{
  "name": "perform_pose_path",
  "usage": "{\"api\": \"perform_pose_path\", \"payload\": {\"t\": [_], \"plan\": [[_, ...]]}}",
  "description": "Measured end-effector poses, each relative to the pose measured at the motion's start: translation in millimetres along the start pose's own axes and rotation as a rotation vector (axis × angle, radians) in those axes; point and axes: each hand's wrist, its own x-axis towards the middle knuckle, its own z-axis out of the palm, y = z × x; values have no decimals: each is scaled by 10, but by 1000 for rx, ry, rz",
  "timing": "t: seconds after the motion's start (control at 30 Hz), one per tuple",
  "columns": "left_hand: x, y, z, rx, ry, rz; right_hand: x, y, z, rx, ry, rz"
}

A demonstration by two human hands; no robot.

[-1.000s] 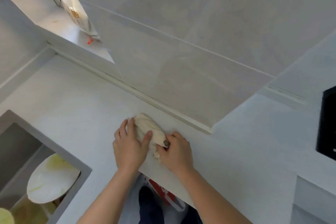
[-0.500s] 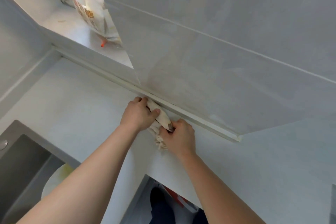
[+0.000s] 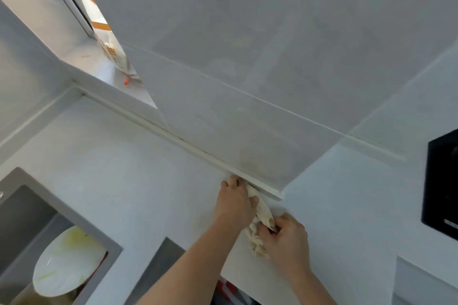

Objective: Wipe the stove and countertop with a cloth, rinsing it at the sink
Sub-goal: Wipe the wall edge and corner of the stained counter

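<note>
Cloth (image 3: 260, 225) lies bunched on the countertop (image 3: 128, 181), at its back edge beside the wall trim (image 3: 198, 153). Left hand (image 3: 234, 202) grips the cloth's far end, fingers curled. Right hand (image 3: 285, 240) pinches the near end. Sink (image 3: 22, 218) at left holds a plate (image 3: 67, 262). Stove (image 3: 443, 186) at right edge.

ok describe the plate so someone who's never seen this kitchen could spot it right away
Start at the grey sink sunk into the countertop at lower left. Inside it lies the plate, round and white with yellowish smears, the only dish there.
</note>
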Motion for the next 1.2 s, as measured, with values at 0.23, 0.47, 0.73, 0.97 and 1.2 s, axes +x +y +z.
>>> {"api": "perform_pose_path", "payload": {"t": [0.23, 0.47, 0.73, 0.97, 1.2], "plan": [[-399, 905, 436, -32, -22, 35, -379, 805, -585, -45, 1, 68], [-695, 1093, 748, -459, 32, 8, -666, 934, -986, -269, -151, 192], [-947, 887, 557, -817, 109, -95, -305, 402, -690, -422, -73, -11], [-995, 484, 196, -653, -141, -50, -181, 536, -589, -420, -40, -85], [-880, 1235, 119, -713, -127, 7, 71, 630, -1403, 694, 57, 274]]}}
